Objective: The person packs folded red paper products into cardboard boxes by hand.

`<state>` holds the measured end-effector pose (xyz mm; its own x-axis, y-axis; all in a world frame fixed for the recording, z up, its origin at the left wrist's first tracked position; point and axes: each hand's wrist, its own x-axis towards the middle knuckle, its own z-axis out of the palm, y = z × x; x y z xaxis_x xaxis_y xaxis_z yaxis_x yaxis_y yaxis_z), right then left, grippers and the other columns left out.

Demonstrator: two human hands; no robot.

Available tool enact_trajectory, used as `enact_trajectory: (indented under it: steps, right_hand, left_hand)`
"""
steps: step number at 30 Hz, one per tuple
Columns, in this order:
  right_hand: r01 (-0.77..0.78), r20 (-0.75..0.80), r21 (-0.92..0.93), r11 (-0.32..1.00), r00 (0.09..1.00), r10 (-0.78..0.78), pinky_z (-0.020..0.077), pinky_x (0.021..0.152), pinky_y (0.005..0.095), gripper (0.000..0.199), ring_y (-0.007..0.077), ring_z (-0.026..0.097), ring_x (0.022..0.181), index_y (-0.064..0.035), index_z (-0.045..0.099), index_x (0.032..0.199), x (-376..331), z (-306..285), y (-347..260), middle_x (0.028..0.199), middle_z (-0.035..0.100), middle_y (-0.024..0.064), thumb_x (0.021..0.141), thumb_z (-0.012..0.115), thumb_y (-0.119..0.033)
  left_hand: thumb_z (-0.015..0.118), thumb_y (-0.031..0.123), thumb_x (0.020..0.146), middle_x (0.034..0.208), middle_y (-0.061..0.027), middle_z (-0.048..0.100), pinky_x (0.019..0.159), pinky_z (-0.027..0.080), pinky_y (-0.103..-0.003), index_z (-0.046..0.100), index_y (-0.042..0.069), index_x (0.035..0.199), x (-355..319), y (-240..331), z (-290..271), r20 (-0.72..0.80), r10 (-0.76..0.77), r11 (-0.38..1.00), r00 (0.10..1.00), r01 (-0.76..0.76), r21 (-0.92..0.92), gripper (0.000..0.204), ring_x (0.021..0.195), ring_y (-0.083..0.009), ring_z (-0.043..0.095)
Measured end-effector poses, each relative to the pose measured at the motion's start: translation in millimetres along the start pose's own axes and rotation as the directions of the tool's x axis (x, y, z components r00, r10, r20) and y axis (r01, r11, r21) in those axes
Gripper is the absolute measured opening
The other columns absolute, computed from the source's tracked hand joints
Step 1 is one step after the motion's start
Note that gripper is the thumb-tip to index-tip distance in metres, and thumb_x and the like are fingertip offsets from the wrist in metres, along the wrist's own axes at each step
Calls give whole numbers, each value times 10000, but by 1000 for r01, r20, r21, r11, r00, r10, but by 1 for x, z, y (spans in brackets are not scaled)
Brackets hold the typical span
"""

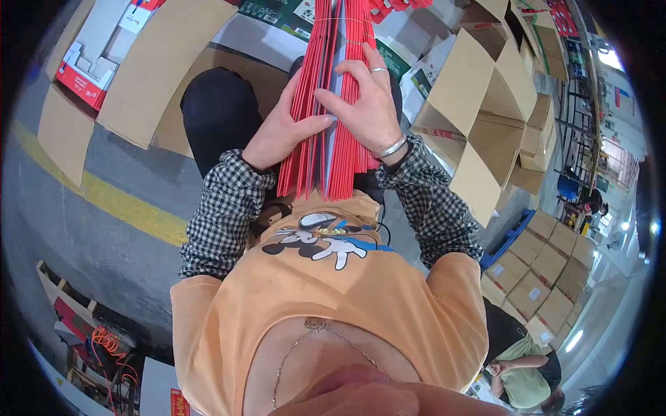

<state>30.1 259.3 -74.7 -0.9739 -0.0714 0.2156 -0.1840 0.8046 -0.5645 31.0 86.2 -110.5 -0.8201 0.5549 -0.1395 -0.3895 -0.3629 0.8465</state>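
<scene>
"So, where are the red sheets (343, 159)?"

"Right in front of the person's chest, in a long bundle running away from the body, split by a dark gap along the middle."

"What is the left hand (281, 135) doing?"

"It touches the bundle's left side. The thumb lies across the upper edges; the other fingers are mostly hidden, so I can't tell how firmly they grip."

"And the right hand (370, 107)?"

"Over the right part, fingers spread, thumb and forefinger apart. It wears a ring (378, 69) and a bracelet (393, 148)."

"Anything close by?"

"Checked sleeves (222, 215) on both forearms, an orange shirt (333, 284) below, a dark-clad knee (218, 104) to the left, and green packaging (284, 17) near the far end."

"Farther out?"

"On the left, a red and white box (80, 87) and a yellow line (128, 211) on the floor. To the right, open cardboard boxes (461, 83), then stacked cartons (548, 256) by something blue. Another person (524, 381), in a pale green top, is at lower right."
</scene>
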Motion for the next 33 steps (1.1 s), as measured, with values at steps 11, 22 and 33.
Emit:
enact_trajectory:
  steps: [11,22,33]
  right_hand:
    - [24,-15,14,1000,1000,-24,287,1100,502,468,502,321,1328,-118,599,1176,-2,1,6,1416,351,318,763,728,-297]
    - [-20,49,40,999,999,18,326,1083,467,500,441,372,1320,-129,591,1224,-6,-5,3,1407,380,304,773,746,-279]
    - [-24,61,112,993,998,17,311,1088,481,499,454,413,1265,-158,589,1273,-5,-6,4,1338,448,298,804,707,-278]
  left_hand:
    - [691,149,870,1442,-133,391,1069,382,-345,127,36,1515,1,-2,1,-2,6,1000,1000,-6,10,865,1295,-196,435]
    - [703,165,859,1464,-145,365,1085,361,-351,131,46,1518,-1,-4,-3,9,-15,1000,1000,15,-14,881,1317,-218,412]
    - [732,182,840,1380,-129,442,1058,383,-341,242,23,1487,-1,-15,-9,-70,-74,997,995,76,26,826,1249,-206,464]
